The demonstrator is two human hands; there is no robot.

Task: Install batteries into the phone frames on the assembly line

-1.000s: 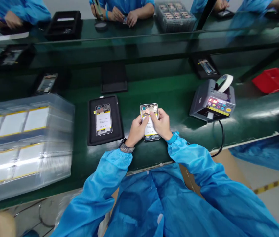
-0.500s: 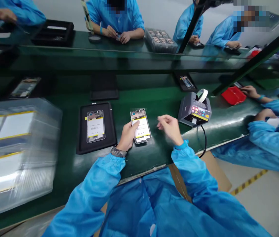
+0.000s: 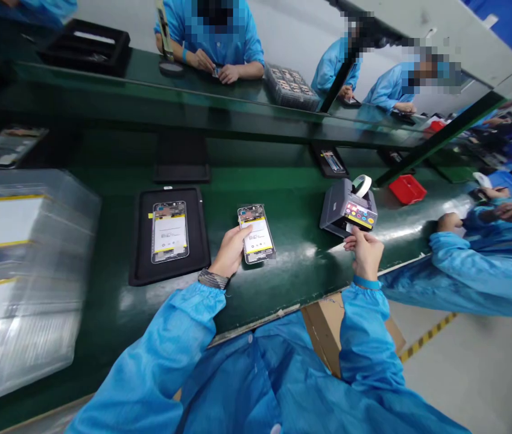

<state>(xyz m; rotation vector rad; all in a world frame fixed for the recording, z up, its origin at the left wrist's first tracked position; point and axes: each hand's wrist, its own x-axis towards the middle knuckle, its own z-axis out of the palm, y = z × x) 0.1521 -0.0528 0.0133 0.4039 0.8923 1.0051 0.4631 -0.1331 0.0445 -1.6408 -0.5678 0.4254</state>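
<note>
My left hand [image 3: 231,250] is closed on an opened phone [image 3: 257,234], thumb over its left edge; a white battery with yellow edges shows inside. My right hand [image 3: 366,252] is at the front of a grey tape dispenser [image 3: 345,208], its fingertips pinched on a short white strip of tape [image 3: 350,229] at the slot. A white tape roll [image 3: 363,185] sits on top of the dispenser. Left of my left hand, a second opened phone [image 3: 169,232] lies in a black tray [image 3: 140,265].
Clear plastic trays [image 3: 56,289] holding white batteries are stacked at the left. Another black tray [image 3: 182,160] lies farther back. A red bin [image 3: 407,189] stands beyond the dispenser, near a green post [image 3: 436,138]. Co-workers in blue sit opposite and to the right.
My right hand has moved right, from beside the phone to the dispenser slot, and now pinches the tape. My left hand still holds the phone. The view has shifted somewhat to the right.
</note>
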